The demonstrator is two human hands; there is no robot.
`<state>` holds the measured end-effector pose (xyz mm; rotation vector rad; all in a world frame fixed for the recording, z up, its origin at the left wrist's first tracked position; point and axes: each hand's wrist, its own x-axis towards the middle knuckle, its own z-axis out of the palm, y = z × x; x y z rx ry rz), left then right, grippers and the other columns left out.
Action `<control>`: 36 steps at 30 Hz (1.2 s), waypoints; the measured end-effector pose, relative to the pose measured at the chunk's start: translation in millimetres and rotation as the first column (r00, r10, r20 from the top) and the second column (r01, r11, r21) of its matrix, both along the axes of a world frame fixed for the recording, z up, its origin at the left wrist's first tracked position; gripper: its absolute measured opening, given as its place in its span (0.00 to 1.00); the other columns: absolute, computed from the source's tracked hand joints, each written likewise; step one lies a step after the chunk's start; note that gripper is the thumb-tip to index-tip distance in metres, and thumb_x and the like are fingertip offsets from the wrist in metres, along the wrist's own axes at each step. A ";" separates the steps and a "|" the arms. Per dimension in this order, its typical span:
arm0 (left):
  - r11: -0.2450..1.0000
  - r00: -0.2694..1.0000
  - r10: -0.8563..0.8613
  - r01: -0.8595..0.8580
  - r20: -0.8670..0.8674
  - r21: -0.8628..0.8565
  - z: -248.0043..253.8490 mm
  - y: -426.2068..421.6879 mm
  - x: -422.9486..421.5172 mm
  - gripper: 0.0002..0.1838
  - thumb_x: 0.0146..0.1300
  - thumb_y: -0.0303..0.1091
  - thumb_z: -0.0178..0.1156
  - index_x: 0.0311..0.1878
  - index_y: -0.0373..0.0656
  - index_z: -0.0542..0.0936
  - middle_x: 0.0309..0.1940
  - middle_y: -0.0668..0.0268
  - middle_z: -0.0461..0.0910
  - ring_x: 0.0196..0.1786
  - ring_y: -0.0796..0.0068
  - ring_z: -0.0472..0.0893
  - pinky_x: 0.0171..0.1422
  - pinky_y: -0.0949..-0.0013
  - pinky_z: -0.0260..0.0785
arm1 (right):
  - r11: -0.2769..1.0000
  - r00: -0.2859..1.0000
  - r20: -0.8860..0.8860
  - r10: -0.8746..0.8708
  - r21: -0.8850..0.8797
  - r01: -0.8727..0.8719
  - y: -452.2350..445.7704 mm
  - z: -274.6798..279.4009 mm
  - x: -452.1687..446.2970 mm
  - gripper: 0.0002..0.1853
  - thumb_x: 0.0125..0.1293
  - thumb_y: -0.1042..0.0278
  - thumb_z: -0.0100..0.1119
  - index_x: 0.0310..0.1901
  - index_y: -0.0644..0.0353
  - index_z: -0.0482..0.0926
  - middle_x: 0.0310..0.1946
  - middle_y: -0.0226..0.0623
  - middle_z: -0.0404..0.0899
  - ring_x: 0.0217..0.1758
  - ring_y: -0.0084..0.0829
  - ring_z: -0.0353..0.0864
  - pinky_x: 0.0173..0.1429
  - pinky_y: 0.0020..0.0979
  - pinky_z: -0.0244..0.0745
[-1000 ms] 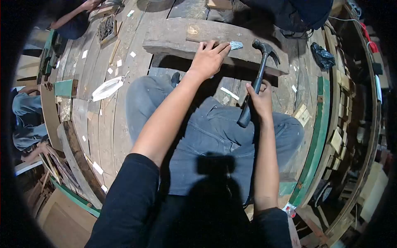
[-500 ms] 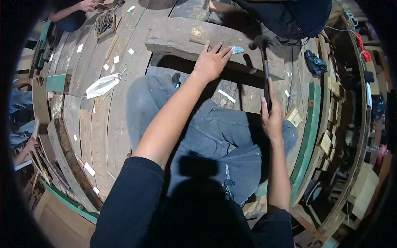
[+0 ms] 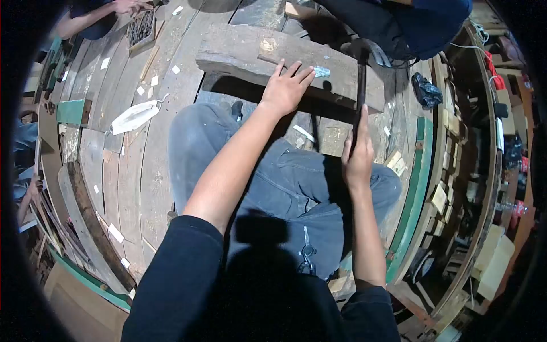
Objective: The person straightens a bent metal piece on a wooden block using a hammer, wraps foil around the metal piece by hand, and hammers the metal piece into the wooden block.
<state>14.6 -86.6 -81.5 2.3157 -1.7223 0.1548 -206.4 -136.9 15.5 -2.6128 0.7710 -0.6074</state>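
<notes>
1. the left hand (image 3: 284, 94) lies palm down, fingers extended and slightly parted, on a thick, grey-brown, curved wooden block (image 3: 233, 50); its thumb is hidden, and whether anything lies beneath the palm cannot be told.
2. the right hand (image 3: 358, 162) is closed around the lower handle of a black-handled metal claw hammer (image 3: 361, 85), thumb and fingers on opposite sides; the handle's butt end is concealed by the hand.
3. the hammer is raised roughly upright in view, its head at the block's right part; the head is blurred and partly lost against a second person's dark clothing (image 3: 421, 28), itself cut off by the upper edge. whether head and block touch is unclear.
4. a small, pale-blue, patterned piece (image 3: 322, 71) lies on the block just beside the left fingertips; its material is indistinct.
5. at upper left, a co-worker's hand (image 3: 130, 5), cropped above, is near a pale-sided rectangular tray (image 3: 143, 44) of small dark pieces, too fine to identify.
6. a white face mask (image 3: 135, 117) lies on the worn plank floor (image 3: 188, 62).
</notes>
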 end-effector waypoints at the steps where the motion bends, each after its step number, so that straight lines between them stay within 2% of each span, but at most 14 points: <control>1: 1.000 1.000 -0.002 0.002 -0.011 0.007 1.8 0.3 0.3 0.43 0.52 0.32 0.67 0.74 0.53 0.63 0.74 0.73 0.61 0.78 0.67 0.57 0.81 0.47 0.45 | 0.999 1.000 0.005 -0.022 0.045 0.022 8.0 -1.3 0.4 0.38 0.65 0.86 0.47 0.76 0.58 0.51 0.61 0.59 0.70 0.59 0.55 0.74 0.59 0.44 0.71; 2: 1.000 1.000 -0.002 0.002 -0.019 0.011 4.9 0.0 1.0 0.43 0.52 0.32 0.67 0.74 0.53 0.63 0.74 0.73 0.61 0.78 0.67 0.57 0.81 0.47 0.45 | 0.995 0.999 0.010 -0.043 0.086 0.042 11.0 -1.4 0.6 0.36 0.65 0.87 0.46 0.76 0.61 0.52 0.66 0.59 0.68 0.64 0.55 0.73 0.63 0.42 0.69; 3: 1.000 1.000 -0.006 0.007 -0.031 0.026 6.8 0.3 0.9 0.42 0.53 0.31 0.65 0.74 0.53 0.62 0.74 0.73 0.60 0.78 0.67 0.57 0.81 0.46 0.44 | 0.999 0.999 0.016 0.041 -0.033 -0.040 6.0 -20.0 -4.2 0.43 0.63 0.85 0.49 0.78 0.50 0.47 0.58 0.62 0.72 0.50 0.59 0.78 0.52 0.49 0.74; 4: 1.000 1.000 -0.003 0.004 -0.029 0.017 6.1 -0.8 1.7 0.42 0.53 0.31 0.65 0.74 0.53 0.62 0.74 0.73 0.60 0.78 0.67 0.56 0.81 0.46 0.44 | 0.980 0.978 -0.207 -0.003 0.196 0.044 3.8 -26.8 -10.0 0.43 0.63 0.85 0.49 0.78 0.48 0.47 0.61 0.63 0.70 0.50 0.59 0.78 0.52 0.49 0.74; 9: 0.999 0.995 -0.040 0.040 -0.090 -0.004 7.3 5.0 -0.1 0.40 0.55 0.30 0.64 0.73 0.51 0.62 0.74 0.71 0.60 0.78 0.63 0.55 0.81 0.42 0.41 | 0.926 0.988 -0.131 -0.079 0.357 0.121 1.1 -25.6 -9.4 0.39 0.66 0.83 0.50 0.77 0.47 0.53 0.63 0.60 0.69 0.59 0.55 0.76 0.57 0.46 0.74; 13: 0.997 0.996 -0.049 0.045 -0.076 -0.058 0.3 2.7 -2.9 0.37 0.57 0.29 0.60 0.72 0.49 0.64 0.73 0.68 0.61 0.78 0.59 0.55 0.79 0.36 0.41 | 0.906 0.997 0.061 -0.037 0.423 0.007 -5.7 -37.3 -11.3 0.33 0.70 0.77 0.52 0.75 0.49 0.56 0.66 0.51 0.68 0.68 0.48 0.71 0.68 0.41 0.66; 20: 0.996 0.999 -0.025 0.023 -0.022 -0.091 -8.9 -5.8 -1.8 0.36 0.59 0.29 0.59 0.72 0.48 0.64 0.70 0.64 0.64 0.77 0.55 0.56 0.78 0.33 0.42 | 0.942 0.996 0.077 -0.039 0.336 0.011 -20.6 -15.4 -3.0 0.28 0.75 0.67 0.48 0.74 0.54 0.58 0.69 0.51 0.67 0.71 0.50 0.68 0.69 0.41 0.65; 21: 0.998 0.999 -0.023 0.021 -0.032 -0.064 -2.0 -4.1 -3.1 0.36 0.58 0.29 0.59 0.73 0.48 0.63 0.70 0.63 0.64 0.77 0.55 0.56 0.78 0.32 0.42 | 0.997 0.991 0.136 0.013 0.067 -0.023 -20.8 -10.2 1.4 0.28 0.76 0.67 0.48 0.74 0.52 0.57 0.60 0.53 0.75 0.59 0.50 0.79 0.60 0.41 0.72; 24: 0.998 0.998 -0.034 0.031 -0.048 -0.062 -4.0 -1.5 -4.2 0.40 0.55 0.29 0.63 0.73 0.48 0.62 0.70 0.63 0.63 0.77 0.54 0.54 0.77 0.31 0.41 | 0.943 0.982 0.102 -0.157 0.312 0.118 -5.5 20.8 14.2 0.26 0.77 0.66 0.46 0.74 0.48 0.58 0.37 0.54 0.78 0.30 0.43 0.78 0.40 0.39 0.74; 25: 0.997 0.998 -0.034 0.030 -0.057 -0.070 -5.4 -2.4 -3.9 0.40 0.55 0.29 0.63 0.73 0.48 0.62 0.70 0.63 0.63 0.77 0.54 0.55 0.77 0.31 0.41 | 0.864 0.974 -0.050 -0.222 0.454 0.220 -5.1 25.2 14.5 0.26 0.77 0.66 0.46 0.74 0.47 0.57 0.43 0.58 0.79 0.36 0.50 0.82 0.43 0.41 0.75; 28: 0.999 0.997 -0.022 0.019 -0.068 -0.042 -2.1 -3.3 -2.3 0.41 0.53 0.29 0.64 0.73 0.48 0.63 0.72 0.65 0.62 0.77 0.56 0.55 0.78 0.33 0.40 | 0.992 0.999 0.022 0.037 0.123 -0.040 -15.7 -28.8 5.9 0.27 0.77 0.66 0.45 0.74 0.46 0.54 0.45 0.61 0.80 0.44 0.58 0.82 0.45 0.45 0.75; 29: 0.999 0.998 -0.020 0.017 -0.058 -0.041 -3.1 -3.5 -2.1 0.42 0.53 0.29 0.65 0.73 0.48 0.62 0.72 0.65 0.62 0.77 0.56 0.55 0.79 0.33 0.40 | 0.987 0.999 -0.004 0.038 0.154 -0.037 -16.4 -40.9 3.3 0.29 0.76 0.67 0.46 0.75 0.44 0.52 0.45 0.62 0.80 0.46 0.63 0.80 0.43 0.50 0.75; 32: 1.000 0.998 -0.006 0.005 -0.054 -0.012 -4.2 0.2 -6.0 0.41 0.53 0.31 0.65 0.73 0.49 0.63 0.73 0.66 0.61 0.77 0.59 0.56 0.79 0.35 0.40 | 0.910 0.985 -0.163 -0.063 0.396 0.124 -13.8 -23.0 7.8 0.29 0.76 0.68 0.47 0.75 0.43 0.52 0.44 0.62 0.80 0.41 0.63 0.81 0.40 0.52 0.74; 36: 1.000 1.000 0.000 0.000 -0.031 0.008 3.6 -0.6 -6.9 0.35 0.60 0.31 0.59 0.72 0.49 0.64 0.73 0.66 0.62 0.77 0.59 0.56 0.79 0.35 0.41 | 0.961 0.998 -0.060 -0.011 0.277 0.027 -13.7 -30.4 6.4 0.29 0.75 0.68 0.46 0.74 0.42 0.52 0.41 0.64 0.80 0.39 0.65 0.80 0.38 0.56 0.72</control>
